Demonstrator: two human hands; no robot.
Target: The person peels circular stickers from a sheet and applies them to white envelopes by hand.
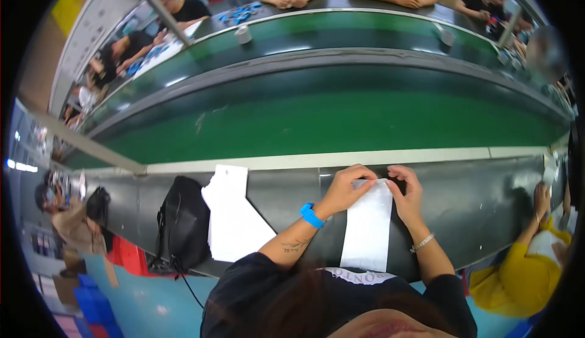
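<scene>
A long, narrow white sheet (367,231) lies in front of me, its near end against my chest; whether it is paper or a flat bag I cannot tell. My left hand (352,187) pinches its far edge between thumb and fingers. At the far right corner of the same sheet, my right hand (408,193) has its thumb on the edge, with the index finger bent just above; the other fingers are partly hidden. A blue band (312,215) circles my left wrist. Left of my left forearm is a fanned stack of white sheets (237,219).
A black bag (184,219) sits beside the stack on the dark worktable (286,186). Beyond the table's pale edge runs a green conveyor (304,116). Someone in yellow (518,274) works at my right. Several people sit across, near white rolls (243,34) and blue items (239,14).
</scene>
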